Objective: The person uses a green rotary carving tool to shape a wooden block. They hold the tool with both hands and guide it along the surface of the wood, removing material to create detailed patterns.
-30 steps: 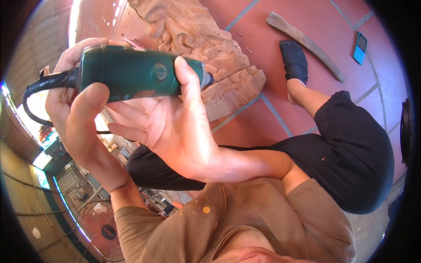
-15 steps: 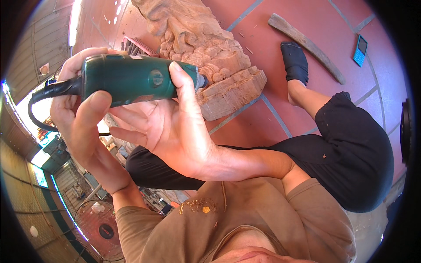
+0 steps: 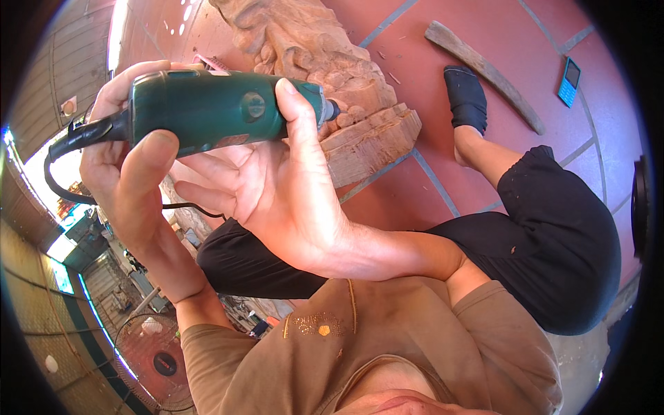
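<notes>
I hold a green corded rotary power tool (image 3: pixel 207 111) level in front of me, its nose and dark collet pointing right. My left hand (image 3: pixel 131 152) grips its rear end, thumb on the near side and fingers behind, close to the taped black cord (image 3: pixel 76 142). My right hand (image 3: pixel 277 187) is at the front end, thumb pressed on the casing near the nose. Its palm faces me and some fingers stretch out loosely below the tool; others are hidden behind it. Beyond the nose lies a carved wooden piece (image 3: pixel 373 145) with rounded relief and a stepped base, apart from my hands.
On the red tiled floor (image 3: pixel 429 200) lie a long wooden stick (image 3: pixel 484 76), a blue keypad phone (image 3: pixel 569 81) and a few wood chips. My socked foot (image 3: pixel 465 97) rests near the stick. A fan (image 3: pixel 155 360) stands at lower left, with clutter behind my left arm.
The tool and both hands have shifted slightly up, with the nose moving a little right. More of the cord shows below my left hand. The carving stays put.
</notes>
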`<state>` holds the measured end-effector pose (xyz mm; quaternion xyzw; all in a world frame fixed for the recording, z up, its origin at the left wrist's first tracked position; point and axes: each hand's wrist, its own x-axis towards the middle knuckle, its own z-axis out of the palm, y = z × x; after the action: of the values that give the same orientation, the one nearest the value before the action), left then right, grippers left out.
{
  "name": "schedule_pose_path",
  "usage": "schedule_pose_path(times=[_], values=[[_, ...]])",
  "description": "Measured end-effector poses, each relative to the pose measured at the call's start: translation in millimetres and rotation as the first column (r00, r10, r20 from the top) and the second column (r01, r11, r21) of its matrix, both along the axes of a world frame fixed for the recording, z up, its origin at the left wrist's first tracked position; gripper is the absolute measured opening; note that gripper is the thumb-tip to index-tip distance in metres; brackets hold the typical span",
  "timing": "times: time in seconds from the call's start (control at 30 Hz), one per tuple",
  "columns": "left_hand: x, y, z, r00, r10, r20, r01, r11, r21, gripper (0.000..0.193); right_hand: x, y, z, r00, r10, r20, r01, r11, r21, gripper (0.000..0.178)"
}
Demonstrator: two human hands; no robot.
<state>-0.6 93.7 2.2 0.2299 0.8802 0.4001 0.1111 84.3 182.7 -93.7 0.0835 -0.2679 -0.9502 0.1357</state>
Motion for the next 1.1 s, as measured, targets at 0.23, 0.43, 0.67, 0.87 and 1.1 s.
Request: schedule_pose_path(times=[0.23,0.43,0.67,0.87,1.1], values=[[-1,8,-10,1.0,-0.013,0.025,0.013,1.0,0.014,0.063,0,0,-9,1.0,-0.024,0.02,0.024,1.0,-0.004,0.07],[-2,6,-4,1.0,-0.012,0.024,0.012,1.0,-0.012,0.064,4,2,-2,0.999,-0.031,0.013,0.032,0.999,-0.03,0.071],[-3,4,-7,0.999,-0.036,-0.017,0.037,0.999,0.012,0.063,1,3,-5,0.999,-0.038,-0.019,0.038,0.999,0.003,0.074],[-3,8,-10,1.0,-0.014,0.019,0.015,1.0,-0.021,0.064,2,3,-6,0.999,-0.038,0.0,0.038,0.999,-0.013,0.075],[-6,8,-16,0.998,-0.017,0.057,0.017,1.0,0.012,0.063,2,2,-8,0.996,-0.075,0.044,0.076,0.997,-0.023,0.069]])
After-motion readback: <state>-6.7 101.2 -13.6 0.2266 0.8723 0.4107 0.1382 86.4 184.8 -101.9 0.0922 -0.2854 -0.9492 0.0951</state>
